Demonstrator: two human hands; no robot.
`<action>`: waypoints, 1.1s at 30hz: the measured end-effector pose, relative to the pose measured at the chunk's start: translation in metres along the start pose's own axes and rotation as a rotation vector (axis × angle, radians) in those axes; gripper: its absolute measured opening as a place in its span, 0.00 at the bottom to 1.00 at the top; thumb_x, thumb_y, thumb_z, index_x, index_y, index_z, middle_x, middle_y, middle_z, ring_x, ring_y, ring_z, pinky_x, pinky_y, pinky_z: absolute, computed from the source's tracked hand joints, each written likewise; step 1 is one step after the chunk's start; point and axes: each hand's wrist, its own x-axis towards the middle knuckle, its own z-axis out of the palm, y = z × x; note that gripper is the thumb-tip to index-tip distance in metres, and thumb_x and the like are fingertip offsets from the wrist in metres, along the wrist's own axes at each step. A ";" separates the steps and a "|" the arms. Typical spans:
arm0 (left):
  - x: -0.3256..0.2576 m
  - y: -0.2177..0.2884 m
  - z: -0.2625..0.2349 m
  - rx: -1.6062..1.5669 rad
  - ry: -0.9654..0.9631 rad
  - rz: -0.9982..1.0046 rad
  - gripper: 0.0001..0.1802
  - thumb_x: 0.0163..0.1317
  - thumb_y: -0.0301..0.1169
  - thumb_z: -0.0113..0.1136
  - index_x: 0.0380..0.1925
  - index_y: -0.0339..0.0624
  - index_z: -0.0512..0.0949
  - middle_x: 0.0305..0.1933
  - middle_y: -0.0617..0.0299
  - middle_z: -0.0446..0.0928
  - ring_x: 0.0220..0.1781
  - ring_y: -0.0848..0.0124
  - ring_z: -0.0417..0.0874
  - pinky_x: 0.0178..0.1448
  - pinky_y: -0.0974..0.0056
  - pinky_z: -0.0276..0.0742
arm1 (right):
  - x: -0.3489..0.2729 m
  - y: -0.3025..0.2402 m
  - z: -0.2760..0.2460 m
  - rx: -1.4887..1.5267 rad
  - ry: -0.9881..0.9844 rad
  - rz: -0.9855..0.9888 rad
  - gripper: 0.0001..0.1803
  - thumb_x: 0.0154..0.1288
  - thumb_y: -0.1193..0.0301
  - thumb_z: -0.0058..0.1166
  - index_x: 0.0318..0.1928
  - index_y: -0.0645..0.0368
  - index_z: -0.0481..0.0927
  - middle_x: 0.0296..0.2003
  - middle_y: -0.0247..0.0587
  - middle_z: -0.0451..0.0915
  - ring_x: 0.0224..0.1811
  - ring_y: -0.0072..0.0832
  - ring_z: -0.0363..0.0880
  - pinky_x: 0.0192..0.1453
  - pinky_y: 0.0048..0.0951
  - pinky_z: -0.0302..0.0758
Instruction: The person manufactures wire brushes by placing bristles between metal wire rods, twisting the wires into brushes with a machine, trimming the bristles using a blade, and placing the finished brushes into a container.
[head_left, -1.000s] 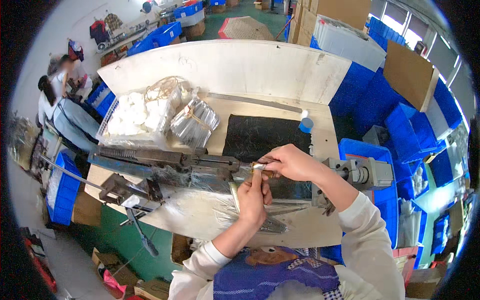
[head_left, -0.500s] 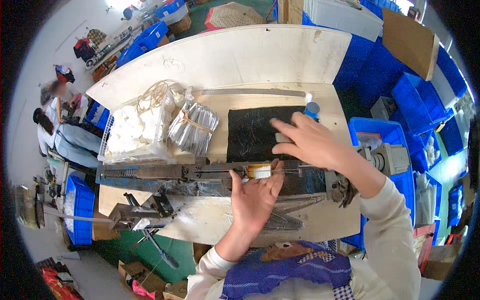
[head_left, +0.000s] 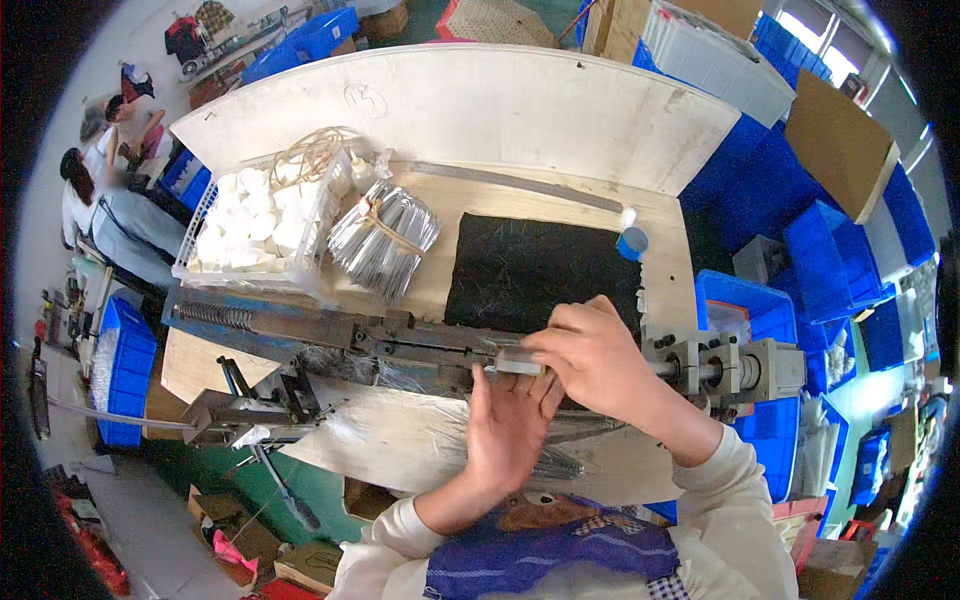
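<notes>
Hands meeting at the middle of a long metal rail (head_left: 330, 330) running across the counter (head_left: 400, 440). Right hand (head_left: 590, 350) reaching over from behind, fingers pinching a small clear piece (head_left: 518, 364) and holding it down on the rail, seemingly to keep it seated. Left hand (head_left: 505, 425) coming up from below, fingers straight and pressed together, tips touching the piece's near side, likely steadying it. Piece pale, glossy, short and blocky, lying along the rail; finer detail too small to tell. Black mat (head_left: 540, 265) just behind, silver bundle (head_left: 385, 240) and basket (head_left: 205, 270) of white pieces off to the left, within reach
</notes>
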 end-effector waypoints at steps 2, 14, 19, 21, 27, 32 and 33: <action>0.002 0.005 0.001 0.025 0.004 0.017 0.38 0.68 0.59 0.37 0.59 0.33 0.60 0.61 0.50 0.66 0.65 0.57 0.66 0.71 0.55 0.59 | 0.005 0.000 0.001 -0.030 0.009 -0.060 0.08 0.50 0.72 0.63 0.34 0.54 0.84 0.27 0.34 0.74 0.30 0.33 0.71 0.40 0.33 0.64; 0.001 0.018 0.000 0.001 -0.188 -0.180 0.38 0.68 0.60 0.34 0.58 0.33 0.61 0.64 0.53 0.64 0.69 0.61 0.61 0.76 0.57 0.51 | -0.010 -0.026 0.001 -0.133 0.077 -0.210 0.09 0.44 0.70 0.56 0.31 0.54 0.79 0.26 0.32 0.72 0.33 0.30 0.72 0.43 0.32 0.62; -0.005 0.016 0.002 -0.081 -0.106 -0.061 0.37 0.68 0.60 0.34 0.58 0.35 0.63 0.62 0.56 0.65 0.69 0.62 0.60 0.77 0.54 0.45 | -0.008 -0.039 -0.033 -0.112 0.114 0.210 0.12 0.62 0.73 0.47 0.46 0.62 0.70 0.29 0.46 0.79 0.27 0.45 0.81 0.27 0.41 0.77; -0.005 0.015 -0.005 -0.087 -0.125 -0.009 0.37 0.68 0.60 0.34 0.57 0.35 0.64 0.63 0.56 0.65 0.71 0.62 0.57 0.78 0.52 0.40 | -0.023 -0.041 -0.032 -0.234 0.024 0.213 0.14 0.61 0.74 0.47 0.47 0.63 0.70 0.27 0.46 0.79 0.25 0.44 0.81 0.24 0.39 0.76; -0.004 0.016 0.004 -0.068 -0.056 -0.017 0.37 0.69 0.59 0.33 0.56 0.34 0.64 0.63 0.55 0.65 0.70 0.61 0.59 0.77 0.53 0.42 | -0.034 -0.053 -0.015 -0.604 -0.250 0.160 0.32 0.46 0.77 0.53 0.55 0.76 0.69 0.22 0.43 0.76 0.21 0.33 0.80 0.23 0.29 0.74; -0.004 0.022 0.008 -0.066 -0.020 -0.068 0.34 0.69 0.56 0.37 0.55 0.32 0.64 0.61 0.51 0.65 0.68 0.58 0.60 0.76 0.52 0.45 | -0.028 -0.045 -0.015 -0.543 -0.263 0.139 0.28 0.47 0.78 0.53 0.51 0.80 0.67 0.23 0.47 0.77 0.22 0.35 0.81 0.22 0.32 0.74; -0.002 0.023 0.010 -0.032 0.000 -0.062 0.34 0.69 0.55 0.39 0.55 0.31 0.64 0.60 0.51 0.66 0.67 0.58 0.61 0.76 0.53 0.45 | -0.028 -0.043 -0.018 -0.505 -0.275 0.123 0.26 0.47 0.78 0.53 0.49 0.78 0.67 0.23 0.48 0.77 0.23 0.37 0.81 0.22 0.33 0.74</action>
